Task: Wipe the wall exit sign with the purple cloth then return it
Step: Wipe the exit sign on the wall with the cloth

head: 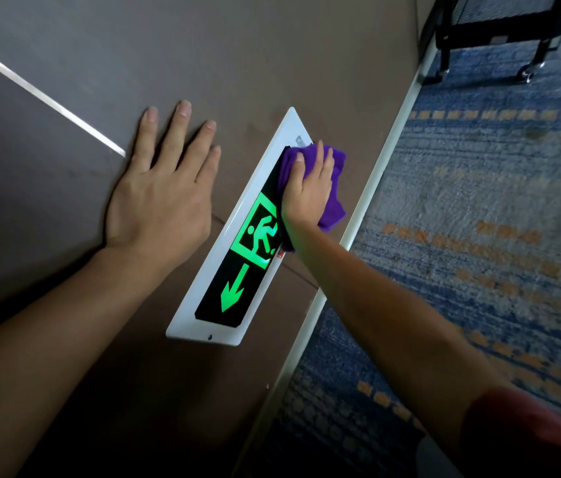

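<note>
Now, mid-frame, the right hand (308, 191) presses the cloth (337, 163) with flat fingers on the upper end of the sign (203, 281), the left hand (161, 198) spread flat on the wall (203, 46) beside it; unpinched, the cloth may slip free on a hard stroke.

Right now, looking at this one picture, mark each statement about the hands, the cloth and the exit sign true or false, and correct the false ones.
1. The right hand presses a purple cloth on the exit sign. True.
2. The left hand grips the exit sign. False: it lies flat on the brown wall beside the sign, fingers spread.
3. The sign's green arrow is lit. True.
4. The purple cloth covers the green arrow. False: the cloth is at the sign's other end, and the arrow is uncovered.
5. Bare tiles lie below the brown wall. False: blue and orange patterned carpet lies there.
</note>
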A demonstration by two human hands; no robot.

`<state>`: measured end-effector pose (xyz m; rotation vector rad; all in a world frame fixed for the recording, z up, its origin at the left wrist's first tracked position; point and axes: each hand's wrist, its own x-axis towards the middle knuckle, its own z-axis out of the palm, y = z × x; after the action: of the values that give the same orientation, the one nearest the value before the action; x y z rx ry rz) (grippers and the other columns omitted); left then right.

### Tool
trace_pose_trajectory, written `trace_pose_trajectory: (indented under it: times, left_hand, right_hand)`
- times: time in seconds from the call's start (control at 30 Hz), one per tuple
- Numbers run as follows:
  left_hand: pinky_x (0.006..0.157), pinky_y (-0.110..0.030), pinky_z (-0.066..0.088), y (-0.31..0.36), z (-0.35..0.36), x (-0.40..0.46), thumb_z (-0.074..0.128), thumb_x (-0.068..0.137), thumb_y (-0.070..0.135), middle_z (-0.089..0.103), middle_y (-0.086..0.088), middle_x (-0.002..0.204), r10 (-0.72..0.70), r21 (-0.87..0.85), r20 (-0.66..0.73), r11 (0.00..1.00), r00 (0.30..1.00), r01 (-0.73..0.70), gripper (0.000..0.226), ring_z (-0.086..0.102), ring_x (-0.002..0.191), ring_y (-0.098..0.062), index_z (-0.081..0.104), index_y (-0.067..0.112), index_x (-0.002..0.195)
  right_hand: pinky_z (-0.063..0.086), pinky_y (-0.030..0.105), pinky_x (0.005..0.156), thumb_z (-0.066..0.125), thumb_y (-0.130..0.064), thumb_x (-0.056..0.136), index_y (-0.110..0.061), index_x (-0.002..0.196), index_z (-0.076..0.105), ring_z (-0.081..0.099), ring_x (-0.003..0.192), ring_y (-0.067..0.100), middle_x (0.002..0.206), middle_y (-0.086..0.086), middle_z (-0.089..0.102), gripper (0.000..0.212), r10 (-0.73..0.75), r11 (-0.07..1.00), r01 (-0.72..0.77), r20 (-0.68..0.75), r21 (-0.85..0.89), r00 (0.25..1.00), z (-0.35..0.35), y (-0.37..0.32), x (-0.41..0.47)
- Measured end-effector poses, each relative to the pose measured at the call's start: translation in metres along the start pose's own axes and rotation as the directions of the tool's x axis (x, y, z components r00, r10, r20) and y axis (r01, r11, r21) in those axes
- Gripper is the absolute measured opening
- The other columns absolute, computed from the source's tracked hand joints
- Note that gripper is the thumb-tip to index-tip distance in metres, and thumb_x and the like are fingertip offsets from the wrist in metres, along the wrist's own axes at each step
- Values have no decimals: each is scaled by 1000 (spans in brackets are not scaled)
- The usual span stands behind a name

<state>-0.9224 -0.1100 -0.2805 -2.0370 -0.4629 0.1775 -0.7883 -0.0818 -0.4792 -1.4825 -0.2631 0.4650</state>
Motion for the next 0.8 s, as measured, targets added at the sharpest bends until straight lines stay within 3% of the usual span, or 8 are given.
trace_pose_trajectory:
  times: [0.13, 0.3, 0.57, 0.8]
  left_hand:
    - [128, -60, 0, 1, -2, -1, 25, 100, 22, 20, -16, 172, 0, -6, 14, 1000, 1000, 0, 64, 6, 159, -43, 27, 5, 161]
    - [128, -59, 3, -1, -3, 0, 26, 99, 29, 20, -17, 171, 6, -16, 13, 1000, 1000, -5, 68, 7, 160, -42, 23, 4, 162]
    - [128, -61, 2, -1, 0, 0, 34, 102, 26, 21, -15, 171, 10, 22, -15, 1000, 1000, -9, 60, 8, 159, -42, 34, 7, 159]
    - [128, -61, 3, 1, -1, 0, 30, 103, 31, 19, -15, 172, 5, 67, 4, 998, 1000, -5, 61, 8, 160, -42, 34, 9, 160]
  right_hand:
    - [17, 54, 127, 29, -52, 102, -20, 161, 30, 12, 160, 21, 172, 4, 21, 66, -78, 997, 78, 19, -15, 997, 6, 16, -55]
    - [7, 51, 130, 38, -46, 103, -16, 161, 28, 6, 161, 22, 172, 8, 18, 66, -376, 927, 375, 87, 25, 923, 18, -5, -84]
    - [14, 54, 127, 42, -42, 103, -15, 158, 39, 18, 159, 27, 169, 11, 29, 61, -213, 977, 213, 14, 24, 977, 8, -55, 21]
    - [12, 52, 128, 37, -48, 102, -17, 160, 34, 14, 160, 24, 171, 9, 24, 66, -157, 987, 157, -23, 16, 987, 16, -33, -38]
